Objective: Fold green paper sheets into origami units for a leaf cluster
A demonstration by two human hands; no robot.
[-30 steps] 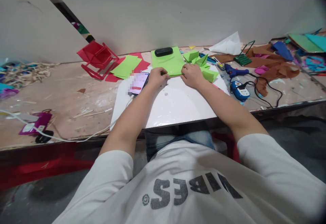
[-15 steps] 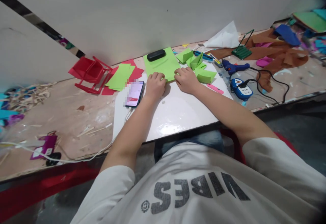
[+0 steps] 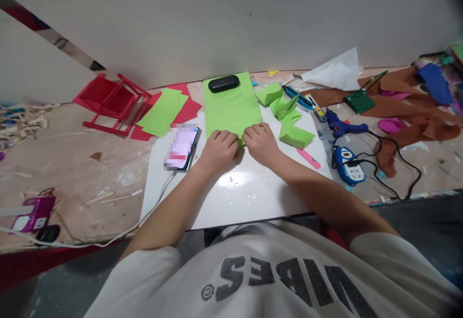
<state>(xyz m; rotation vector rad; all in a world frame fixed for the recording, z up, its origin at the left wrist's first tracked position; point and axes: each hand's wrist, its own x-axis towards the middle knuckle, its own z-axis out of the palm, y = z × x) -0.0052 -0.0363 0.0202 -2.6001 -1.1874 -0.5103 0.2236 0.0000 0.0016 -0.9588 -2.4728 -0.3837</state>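
Fingers of the left hand (image 3: 219,149) and right hand (image 3: 262,142) were curled, pinching the near edge of the green paper (image 3: 231,108), mid-frame on the white tabletop (image 3: 246,197), its far end pinned under a black case (image 3: 224,83). Reckon it wanted even pressure from both sides and the corners lined up square before any creasing.

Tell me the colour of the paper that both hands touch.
The paper is light green, head view.
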